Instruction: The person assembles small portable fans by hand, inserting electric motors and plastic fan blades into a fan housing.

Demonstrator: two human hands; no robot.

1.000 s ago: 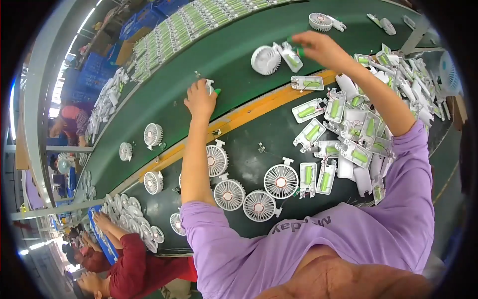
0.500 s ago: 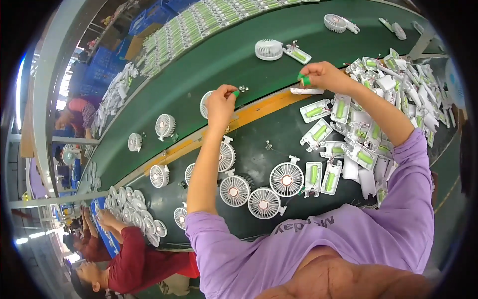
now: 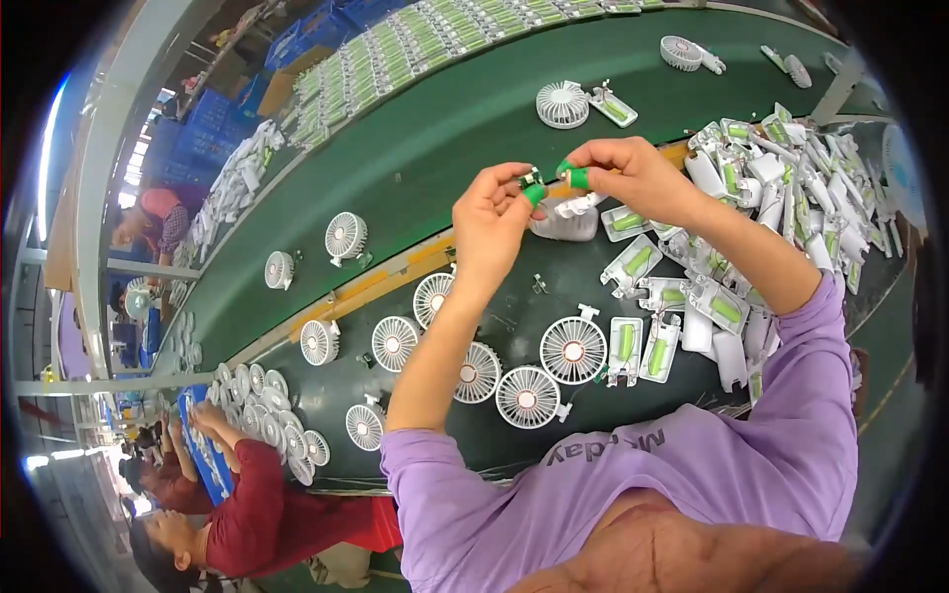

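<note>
Both hands met above the dark workbench's yellow-striped far edge (image 3: 386, 282): the left hand (image 3: 491, 217) pinched a small dark metal part (image 3: 531, 181), the right hand (image 3: 633, 178), green-capped fingertips (image 3: 577, 178) closed, touched it. Round white plastic fan heads (image 3: 573, 350) lay below.

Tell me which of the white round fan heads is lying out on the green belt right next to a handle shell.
The fan head at the belt's upper middle: a handle shell with a green cell lies against its right side. The others nearby lie alone.
</note>
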